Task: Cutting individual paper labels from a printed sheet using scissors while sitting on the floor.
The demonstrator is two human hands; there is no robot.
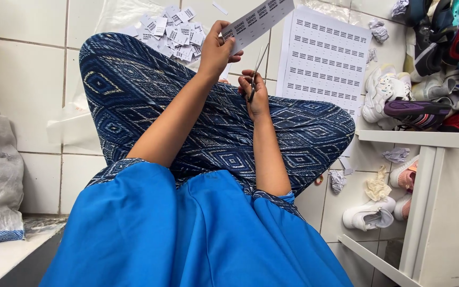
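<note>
Left hand (216, 50) fingers pinch a long white paper strip of printed black labels (258, 20); right hand (256, 94) fingers grip small metal scissors (256, 72), blades parted just below the strip.

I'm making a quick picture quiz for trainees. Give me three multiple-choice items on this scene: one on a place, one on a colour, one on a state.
1. Where does the pile of cut labels lie?
A. on the tiled floor beyond the knee
B. on the white shelf
C. in the lap

2. What colour is the top?
A. red
B. blue
C. green

3. How are the scissors held?
A. lying on the floor
B. in the left hand
C. in the right hand, blades apart by the paper strip

Answers:
1 A, the pile sits on the tiles past the patterned trousers.
2 B, the cloth is bright blue.
3 C, the left hand grips the strip instead.
</note>
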